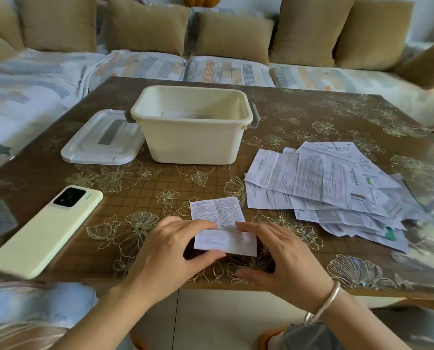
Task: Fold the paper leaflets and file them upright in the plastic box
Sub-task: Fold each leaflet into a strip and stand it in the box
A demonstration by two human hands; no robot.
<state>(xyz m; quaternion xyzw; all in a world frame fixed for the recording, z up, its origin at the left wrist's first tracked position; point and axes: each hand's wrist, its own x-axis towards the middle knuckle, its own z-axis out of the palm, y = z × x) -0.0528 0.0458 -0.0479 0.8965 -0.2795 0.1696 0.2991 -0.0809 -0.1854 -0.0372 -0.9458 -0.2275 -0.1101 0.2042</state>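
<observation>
A small printed leaflet (218, 212) lies near the table's front edge, its near half folded up and over. My left hand (175, 251) pinches the folded flap's left end between fingers and thumb. My right hand (274, 253) holds the flap's right end with curled fingers. A cream plastic box (193, 145) stands open at the table's middle back, with some folded paper (185, 114) visible inside. A loose pile of unfolded leaflets (332, 188) spreads to the right of my hands.
The box's white lid (102, 145) lies flat to the left of the box. A pale green phone (46, 228) rests face down at the front left. A sofa with tan cushions (145, 26) runs behind the brown flowered table (337, 117).
</observation>
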